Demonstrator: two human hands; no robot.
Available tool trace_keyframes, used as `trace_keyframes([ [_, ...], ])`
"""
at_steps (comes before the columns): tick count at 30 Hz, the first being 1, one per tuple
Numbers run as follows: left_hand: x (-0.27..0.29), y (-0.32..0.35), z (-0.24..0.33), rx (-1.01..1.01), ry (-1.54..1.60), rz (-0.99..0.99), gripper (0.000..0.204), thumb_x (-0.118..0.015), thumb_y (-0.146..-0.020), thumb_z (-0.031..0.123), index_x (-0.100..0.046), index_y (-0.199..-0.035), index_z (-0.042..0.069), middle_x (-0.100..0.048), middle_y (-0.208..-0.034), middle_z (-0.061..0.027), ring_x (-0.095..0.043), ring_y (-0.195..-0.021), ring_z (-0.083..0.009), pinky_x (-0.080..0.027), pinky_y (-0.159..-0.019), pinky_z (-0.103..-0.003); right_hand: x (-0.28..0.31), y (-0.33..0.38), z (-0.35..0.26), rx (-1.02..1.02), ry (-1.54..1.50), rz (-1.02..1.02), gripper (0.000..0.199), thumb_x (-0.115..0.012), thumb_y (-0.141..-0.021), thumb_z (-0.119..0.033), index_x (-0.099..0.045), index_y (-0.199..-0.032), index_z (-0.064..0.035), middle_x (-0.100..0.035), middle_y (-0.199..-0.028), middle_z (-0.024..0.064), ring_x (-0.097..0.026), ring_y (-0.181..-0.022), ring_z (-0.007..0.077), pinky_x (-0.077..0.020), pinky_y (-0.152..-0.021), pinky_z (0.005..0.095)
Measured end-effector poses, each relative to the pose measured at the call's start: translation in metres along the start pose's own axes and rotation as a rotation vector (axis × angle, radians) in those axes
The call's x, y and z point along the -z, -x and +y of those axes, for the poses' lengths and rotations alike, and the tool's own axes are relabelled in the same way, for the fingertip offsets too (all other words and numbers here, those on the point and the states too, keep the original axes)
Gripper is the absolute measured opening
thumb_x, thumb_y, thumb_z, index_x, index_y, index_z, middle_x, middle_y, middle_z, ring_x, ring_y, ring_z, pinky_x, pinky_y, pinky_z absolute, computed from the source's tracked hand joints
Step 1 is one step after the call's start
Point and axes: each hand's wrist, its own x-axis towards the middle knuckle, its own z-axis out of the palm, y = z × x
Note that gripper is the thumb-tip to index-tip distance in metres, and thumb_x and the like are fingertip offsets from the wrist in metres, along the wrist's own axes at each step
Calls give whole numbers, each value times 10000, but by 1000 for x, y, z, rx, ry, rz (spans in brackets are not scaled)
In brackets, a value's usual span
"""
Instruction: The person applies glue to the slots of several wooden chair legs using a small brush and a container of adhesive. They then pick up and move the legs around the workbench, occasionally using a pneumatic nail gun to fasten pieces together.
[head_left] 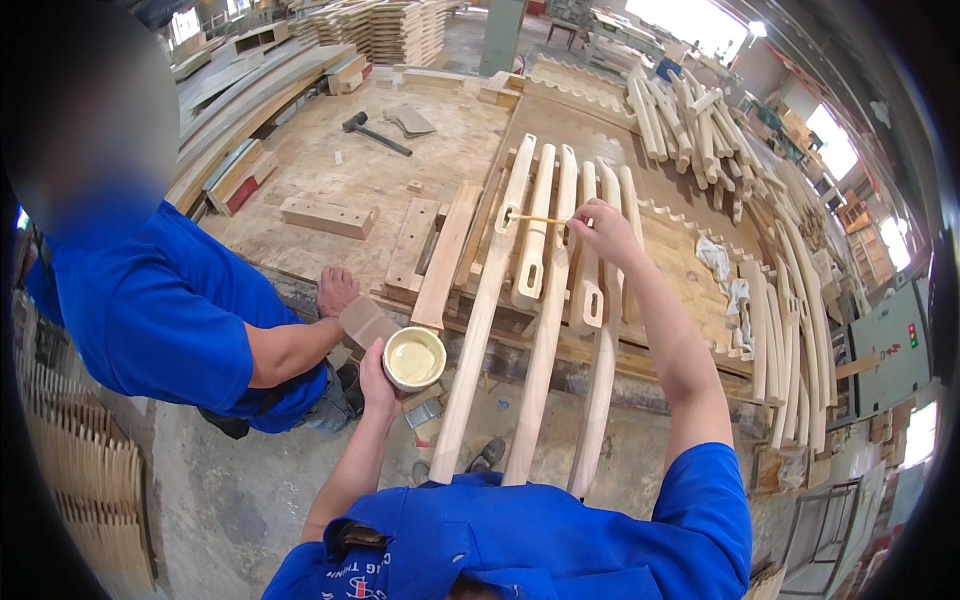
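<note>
My left hand (376, 384) is wrapped round a small pale cup (389, 362) with a thick cream-yellow paste inside. Between the fingers of my right hand (606, 234) is a thin wooden stick (542, 219), reaching left across the row of wooden pieces. Its tip is at a slot in the leftmost long, slightly curved wooden piece (478, 318). Beside that piece lie several similar ones, some with rounded slots near their ends, such as a shorter slotted piece (530, 270). Three of the long pieces extend over the bench edge toward my body.
At my left stands a co-worker in a blue shirt (165, 310), one hand (337, 290) on the bench edge. A mallet (377, 133) and wooden blocks (328, 217) lie on the bench (280, 160). Piled wooden pieces (690, 125) are at the far right, near a green control cabinet (888, 345).
</note>
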Motion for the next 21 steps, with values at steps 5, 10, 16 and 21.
trace_keyframes([
  [5,-1,2,-2,-1,-18,-5,321,-464,-940,310,-554,-1076,34,-624,-999,-67,-629,-932,-171,-517,-808,-314,-7,3,-1,-13,37,31,204,-600,-849,-265,-648,-870,-68,-603,-912,68,-602,-855,255,-478,-764,365],
  [10,-5,8,5,27,10,-28,321,-462,-940,308,-554,-1077,33,-622,-1007,-70,-628,-938,-176,-516,-812,-317,-7,18,-2,21,28,-20,200,-601,-850,-261,-642,-870,-66,-604,-912,63,-604,-851,254,-478,-760,367],
  [16,-17,14,10,27,17,15,263,-486,-932,293,-553,-944,39,-581,-905,-42,-594,-857,-120,-490,-754,-279,-2,20,-3,14,-52,-54,206,-600,-853,-264,-631,-858,-61,-613,-899,75,-604,-859,251,-475,-749,375],
  [21,-13,9,3,21,20,26,256,-498,-927,288,-545,-948,37,-579,-915,-43,-589,-864,-123,-488,-770,-285,-4,2,-1,-24,-2,77,215,-593,-857,-259,-616,-858,-45,-619,-911,92,-604,-849,264,-476,-737,384],
])
